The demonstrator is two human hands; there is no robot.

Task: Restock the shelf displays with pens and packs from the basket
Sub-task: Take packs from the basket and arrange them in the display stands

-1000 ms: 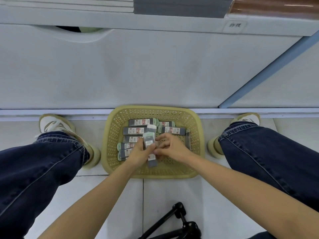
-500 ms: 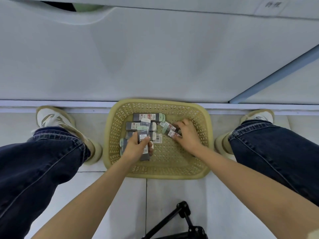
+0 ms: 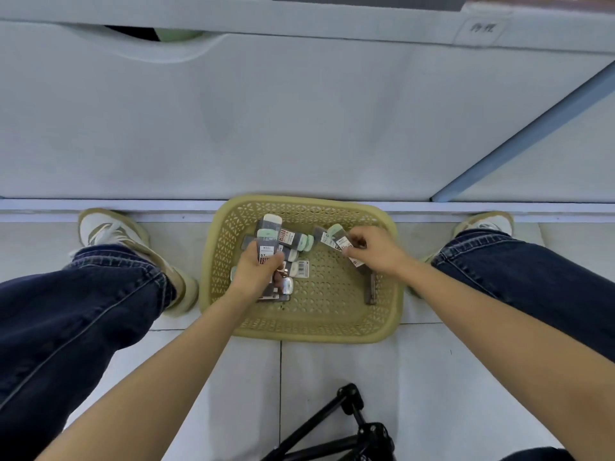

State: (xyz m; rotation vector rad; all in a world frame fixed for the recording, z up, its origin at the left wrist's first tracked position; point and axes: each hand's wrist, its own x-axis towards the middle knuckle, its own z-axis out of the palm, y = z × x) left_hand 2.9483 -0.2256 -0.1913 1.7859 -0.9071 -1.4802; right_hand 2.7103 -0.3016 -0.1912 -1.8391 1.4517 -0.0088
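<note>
Your basket (image 3: pixel 306 336) is hemmed in on three sides; the way in is from above.
The cabinet front (image 3: pixel 266 128) rises just behind its rim, and your left leg (image 3: pixel 83 311) and right leg (image 3: pixel 532 267) flank it. Packs (image 3: pixel 289 239) crowd the left half, while the right half's mesh floor is mostly bare. A tripod (image 3: pixel 348 395) stands between your forearms.

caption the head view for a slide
Restocking: left hand and right hand each grip packs in a yellow basket on the floor

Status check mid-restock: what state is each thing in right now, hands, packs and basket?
Left hand: grips a bundle of packs over the basket.
Right hand: pinches several packs near the basket's far side.
Basket: on the floor by the shelf base, partly filled.
Loose packs: lying inside the basket.
</note>
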